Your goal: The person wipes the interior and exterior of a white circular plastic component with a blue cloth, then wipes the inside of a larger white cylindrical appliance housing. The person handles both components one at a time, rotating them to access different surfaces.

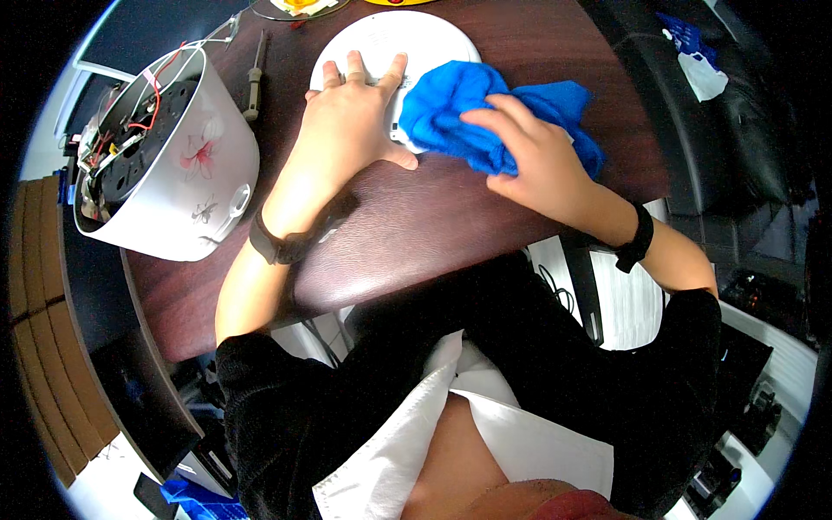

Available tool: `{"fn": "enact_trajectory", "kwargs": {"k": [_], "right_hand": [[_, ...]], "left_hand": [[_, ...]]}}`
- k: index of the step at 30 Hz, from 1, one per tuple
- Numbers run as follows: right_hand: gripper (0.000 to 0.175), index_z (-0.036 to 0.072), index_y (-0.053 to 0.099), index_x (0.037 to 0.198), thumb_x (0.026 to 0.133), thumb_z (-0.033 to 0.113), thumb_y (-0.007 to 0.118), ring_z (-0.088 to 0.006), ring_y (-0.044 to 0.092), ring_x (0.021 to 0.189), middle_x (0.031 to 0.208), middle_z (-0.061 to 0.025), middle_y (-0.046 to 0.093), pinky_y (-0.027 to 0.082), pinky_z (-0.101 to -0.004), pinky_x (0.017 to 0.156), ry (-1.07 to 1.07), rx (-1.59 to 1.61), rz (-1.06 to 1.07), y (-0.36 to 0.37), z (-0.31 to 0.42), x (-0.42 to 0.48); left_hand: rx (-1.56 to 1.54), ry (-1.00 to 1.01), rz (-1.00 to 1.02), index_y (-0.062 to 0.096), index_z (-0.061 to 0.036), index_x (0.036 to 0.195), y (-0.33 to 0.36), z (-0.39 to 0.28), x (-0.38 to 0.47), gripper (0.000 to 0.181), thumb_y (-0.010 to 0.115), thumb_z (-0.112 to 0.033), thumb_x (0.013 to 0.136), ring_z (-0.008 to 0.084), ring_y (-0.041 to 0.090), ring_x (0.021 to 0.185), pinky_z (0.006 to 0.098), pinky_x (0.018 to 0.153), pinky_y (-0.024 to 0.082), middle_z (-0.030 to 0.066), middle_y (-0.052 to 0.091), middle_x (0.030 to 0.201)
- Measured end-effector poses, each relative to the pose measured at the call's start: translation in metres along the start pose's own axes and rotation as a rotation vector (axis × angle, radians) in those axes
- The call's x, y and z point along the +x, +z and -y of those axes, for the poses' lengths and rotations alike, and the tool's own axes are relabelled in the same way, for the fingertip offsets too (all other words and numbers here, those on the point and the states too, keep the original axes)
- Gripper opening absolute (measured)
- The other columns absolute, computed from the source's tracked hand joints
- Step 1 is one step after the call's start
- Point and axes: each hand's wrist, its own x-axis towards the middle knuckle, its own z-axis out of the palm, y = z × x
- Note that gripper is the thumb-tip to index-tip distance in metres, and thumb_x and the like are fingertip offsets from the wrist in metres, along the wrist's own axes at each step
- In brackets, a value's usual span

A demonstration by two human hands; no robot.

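A round white plastic disc (pixel 416 32) lies flat on the dark red-brown table. My left hand (pixel 351 117) is spread over it, palm down with the fingers apart, and the thumb reaches its near edge. On the disc's right side my right hand (pixel 533 149) grips a crumpled blue cloth (pixel 455 97). The cloth covers part of the disc and spills onto the table to the right. Small dark print and a little slot show on the disc between hand and cloth. What lies under the cloth and the left palm is hidden.
At the left a white flower-printed appliance housing (pixel 214 143) lies tilted, its wires and black inner parts exposed. A screwdriver (pixel 254 91) lies beside it. Something yellow (pixel 396 2) shows at the far edge. A black seat (pixel 708 143) stands to the right.
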Motion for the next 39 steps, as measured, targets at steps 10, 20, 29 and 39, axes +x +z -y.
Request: {"fn": "enact_trajectory", "kwargs": {"k": [10,20,29,39], "right_hand": [[0.052,0.013,0.063,0.122,0.07,0.005,0.07,-0.0322,0.063,0.11,0.131,-0.0125,0.06,0.051,-0.037,0.091,-0.139,0.314,0.404,-0.036,-0.002,0.019],[0.053,0.0,0.054,0.132,0.082,0.012,0.066,-0.0248,0.062,0.108,0.121,-0.016,0.062,0.049,-0.0374,0.098,0.334,0.779,-0.271,-0.119,-0.056,0.05],[0.034,0.006,0.062,0.128,0.106,0.029,0.05,-0.0127,0.062,0.098,0.11,-0.004,0.067,0.049,-0.027,0.09,0.249,0.316,-0.399,-0.066,-0.186,0.068],[0.024,0.004,0.056,0.087,0.105,0.017,0.046,-0.0093,0.047,0.049,0.062,-0.0007,0.05,0.038,-0.0234,0.045,0.29,0.692,-0.38,-0.072,-0.073,0.102]], "left_hand": [[0.074,0.003,0.032,0.03,-0.0215,0.156,-0.002,-0.003,0.003,0.109,0.087,-0.029,0.063,0.0555,0.046,0.128,0.0562,0.094,0.053,0.0356,0.041,0.141],[0.045,-0.088,0.23,0.022,-0.0149,0.157,-0.021,-0.016,0.0,0.129,0.094,-0.043,0.053,0.0594,0.032,0.137,0.0612,0.102,0.044,0.0372,0.034,0.146],[0.08,-0.01,0.128,0.048,-0.0104,0.145,-0.042,-0.005,-0.009,0.097,0.084,-0.044,0.061,0.0492,0.053,0.125,0.0517,0.097,0.05,0.0298,0.053,0.132],[-0.231,-0.154,-0.248,0.07,-0.0053,0.121,-0.063,0.033,-0.011,0.077,0.071,-0.063,0.07,0.0287,0.074,0.07,0.0388,0.068,0.059,0.02,0.072,0.076]]}}
